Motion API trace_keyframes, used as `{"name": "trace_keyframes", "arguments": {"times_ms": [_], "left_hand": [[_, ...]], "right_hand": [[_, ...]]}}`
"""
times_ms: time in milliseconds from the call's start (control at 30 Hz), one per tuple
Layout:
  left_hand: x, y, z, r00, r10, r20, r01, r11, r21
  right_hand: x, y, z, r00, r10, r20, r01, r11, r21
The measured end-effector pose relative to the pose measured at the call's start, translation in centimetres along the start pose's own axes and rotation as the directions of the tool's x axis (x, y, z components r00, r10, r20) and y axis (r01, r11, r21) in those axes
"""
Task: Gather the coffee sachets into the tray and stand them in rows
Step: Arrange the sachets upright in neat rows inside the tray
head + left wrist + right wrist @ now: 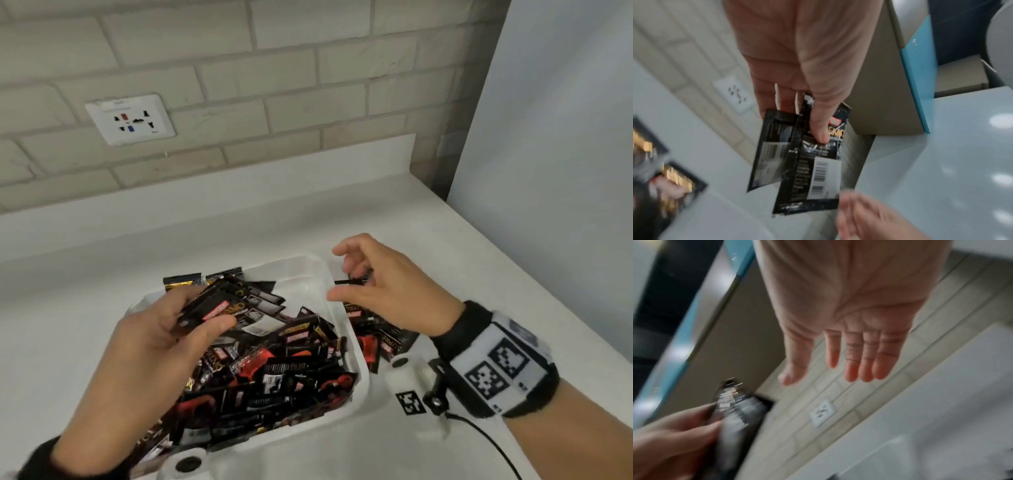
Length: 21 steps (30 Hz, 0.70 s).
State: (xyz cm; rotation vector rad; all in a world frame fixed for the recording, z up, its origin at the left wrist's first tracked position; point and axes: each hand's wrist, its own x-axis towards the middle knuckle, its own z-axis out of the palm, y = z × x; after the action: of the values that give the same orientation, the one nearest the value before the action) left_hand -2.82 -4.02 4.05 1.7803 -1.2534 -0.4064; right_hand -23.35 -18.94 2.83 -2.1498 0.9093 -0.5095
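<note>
The left hand (150, 339) pinches a small fan of black coffee sachets (219, 305) between thumb and fingers, held above the far left part of the white tray (359, 363); the left wrist view shows the thumb pressed on the front sachet with barcode backs hanging below. The right hand (380, 294) hovers just right of the tray's right wall with fingers loosely spread and holding nothing, palm bare in the right wrist view; that view is blurred, so finer finger detail is unclear. The tray sits on the white desk (445, 246) and is heaped with loose sachets (274, 377) lying in a jumble, not standing; its far right corner is bare. More sachets (380, 335) lie on the desk right of the tray, under the right hand; two gold-printed ones (202, 279) stick out behind the tray's far edge. A wall socket (130, 118) sits in the brick wall beyond.
</note>
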Motion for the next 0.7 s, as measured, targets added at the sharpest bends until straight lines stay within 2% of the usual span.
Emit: {"name": "trace_keyframes", "arguments": {"times_ms": [33,100,167,200,267,333,367,433,467,533,600,700], "left_hand": [[-0.1,-0.4,-1.2,0.999,0.021,-0.026,-0.02,0.998,0.051],[-0.3,-1.7,-3.4,0.994,0.107,0.031,-0.111,0.983,0.148],[-0.9,-3.4,-4.7,0.968,0.147,0.203,-0.206,0.927,0.314],[-1.1,-4.2,-5.1,0.953,0.129,0.274,-0.238,0.879,0.414],[-1.5,-4.9,-4.5,0.911,0.095,0.401,-0.296,0.828,0.476],[-2.1,-5.6,-3.4,0.854,0.196,0.482,-0.442,0.761,0.474],[-2.2,-5.6,-3.1,0.809,0.236,0.539,-0.515,0.728,0.454],[-1.9,-5.7,-2.4,0.739,0.22,0.636,-0.594,0.658,0.463],[-1.7,-6.0,-2.1,0.72,0.2,0.665,-0.617,0.624,0.48],[-1.5,-6.6,-1.8,0.706,0.171,0.687,-0.634,0.585,0.506],[-1.3,-7.2,-1.7,0.688,0.136,0.713,-0.638,0.582,0.504],[-1.1,-8.1,-1.7,0.671,0.164,0.723,-0.663,0.567,0.488]], "right_hand": [[0.0,1.4,-0.8,0.998,0.058,-0.011,-0.059,0.994,-0.09],[0.0,4.3,-1.8,0.975,0.213,0.07,-0.179,0.927,-0.331],[-0.3,6.6,-1.8,0.907,0.383,0.176,-0.255,0.83,-0.496],[-0.4,7.4,-1.6,0.87,0.448,0.207,-0.288,0.801,-0.525],[-0.6,8.1,-1.0,0.823,0.523,0.223,-0.35,0.774,-0.527],[-0.3,8.2,-0.3,0.815,0.548,0.187,-0.4,0.766,-0.504],[0.0,8.1,0.0,0.82,0.548,0.162,-0.418,0.768,-0.486],[1.0,8.0,0.4,0.829,0.545,0.124,-0.44,0.773,-0.458],[1.6,8.0,0.6,0.832,0.543,0.115,-0.443,0.773,-0.454],[2.7,7.8,1.1,0.836,0.541,0.091,-0.448,0.77,-0.454],[3.5,7.6,1.7,0.837,0.541,0.08,-0.439,0.752,-0.492],[4.2,7.4,2.4,0.832,0.546,0.096,-0.423,0.737,-0.527]]}}
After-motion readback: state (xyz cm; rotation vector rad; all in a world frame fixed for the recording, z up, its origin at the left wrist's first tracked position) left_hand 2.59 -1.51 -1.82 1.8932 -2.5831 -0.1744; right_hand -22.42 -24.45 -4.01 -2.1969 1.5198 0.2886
